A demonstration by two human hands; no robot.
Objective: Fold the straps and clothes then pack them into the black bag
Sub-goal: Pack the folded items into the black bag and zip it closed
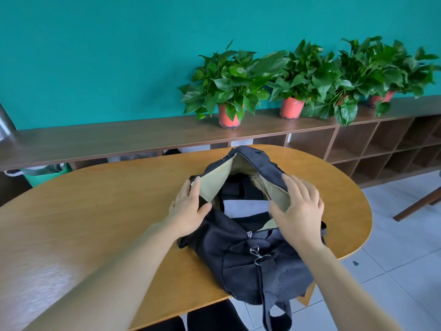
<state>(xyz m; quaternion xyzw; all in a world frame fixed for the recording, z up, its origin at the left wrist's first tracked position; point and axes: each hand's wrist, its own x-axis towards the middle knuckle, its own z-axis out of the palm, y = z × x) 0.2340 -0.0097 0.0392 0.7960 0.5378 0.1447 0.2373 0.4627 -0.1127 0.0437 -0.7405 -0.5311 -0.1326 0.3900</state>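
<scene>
The left grip [188, 206] is stretched forward from a bare forearm and laid flat against the outer side of the left flap of the black bag [238, 266]. Its fingers [186, 189] are kept straight and close together, and its thumb is rested at the flap's lower edge. Nothing is clasped by it: the grip is released and only presses the fabric.

The right grip [298, 211] is likewise released. Its fingers are spread and straight over the black outside of the right flap, while its thumb is set on the beige lining [214, 185].

The bag is laid in the middle of the oval wooden worktop [95, 211]. Its long axis is run from the near edge towards the far edge. Its unzipped mouth is turned upward between the two grips. The near end is hung slightly over the worktop's edge, and a webbing strap [274, 304] is dropped below it from a metal clip [256, 255].

Inside the mouth a pale folded piece [245, 206] is seen, with dark items beyond it.

Potted plants [231, 84] are lined up on a brown shelf [119, 139] behind.
</scene>
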